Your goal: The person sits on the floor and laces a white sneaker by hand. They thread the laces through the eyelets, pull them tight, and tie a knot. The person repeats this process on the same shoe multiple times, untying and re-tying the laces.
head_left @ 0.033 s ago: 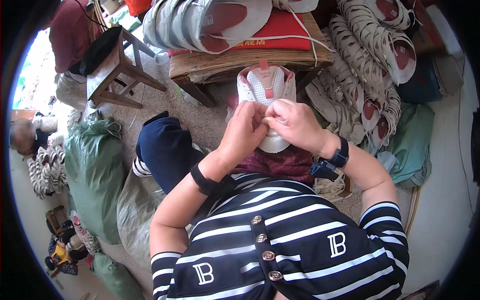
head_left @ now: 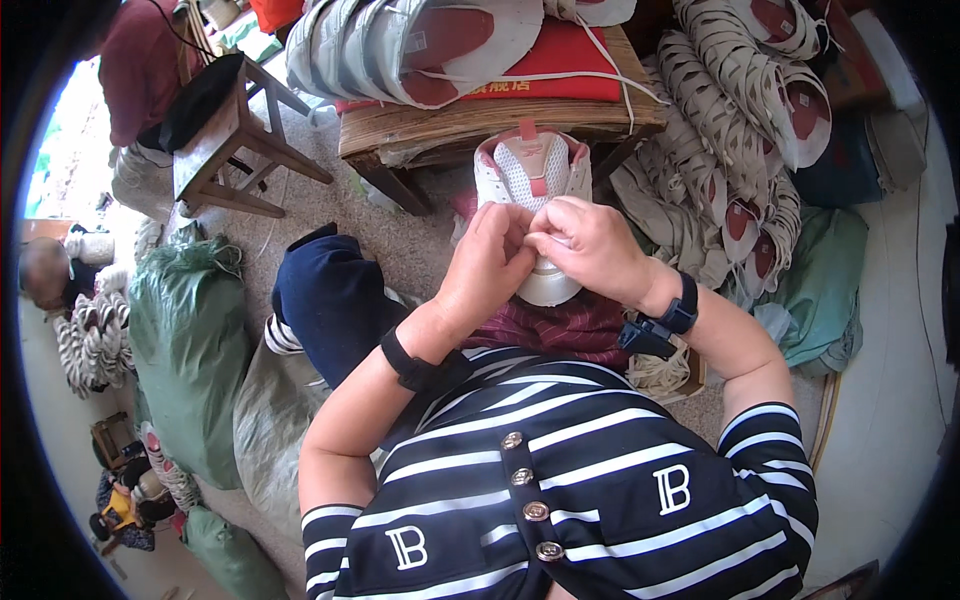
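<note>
A white and pink sneaker rests upright between my knees, its heel collar away from me and its rounded toe toward me. My left hand and my right hand meet over its front, fingertips pinched close together. A sliver of what looks like white shoelace shows at the fingers of the right hand. The left hand's thumb and forefinger press together at the same spot; the fingers largely hide what lies between them. The lacing area under both hands is covered.
Ahead stands a wooden stool bearing a red bag and nested shoes. Stacked beige shoe uppers pile up at the right. Green sacks and a wooden chair are at left, with other people beyond.
</note>
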Tool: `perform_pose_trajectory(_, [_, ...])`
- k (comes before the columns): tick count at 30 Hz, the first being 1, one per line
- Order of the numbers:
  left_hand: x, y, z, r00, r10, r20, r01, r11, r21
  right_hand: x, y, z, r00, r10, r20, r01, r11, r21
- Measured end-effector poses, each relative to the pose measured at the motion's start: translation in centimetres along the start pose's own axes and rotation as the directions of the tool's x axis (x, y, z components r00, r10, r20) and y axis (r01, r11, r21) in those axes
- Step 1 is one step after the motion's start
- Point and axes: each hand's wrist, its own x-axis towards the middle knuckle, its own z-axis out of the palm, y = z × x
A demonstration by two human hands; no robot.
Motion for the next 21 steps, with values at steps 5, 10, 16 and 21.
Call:
perform_pose_trajectory(5, [-0.4,-0.2,-0.6,0.998,0.047,-0.048,-0.042,0.994,0.101,0.2,-1.2,-1.9,0.989,0.147,0.026,-0.147,0.989,0.005])
perform_pose_trajectory(10, [-0.4,0.3,-0.3,0.980,0.145,-0.138,-0.125,0.982,0.142,-0.2,0.4,-1.8,0.983,0.138,0.122,-0.160,0.967,0.197])
perform_pose_trajectory(16, [0.7,-0.1,-0.6,0.895,0.445,-0.013,-0.409,0.834,0.370,-0.1,-0.1,-1.9,0.953,0.266,0.147,-0.294,0.931,0.215])
perform_pose_trajectory(21, [0.7,0.1,-0.9,0.873,0.485,0.046,-0.445,0.756,0.480,-0.1,-0.3,-1.6,0.964,0.251,0.088,-0.266,0.932,0.247])
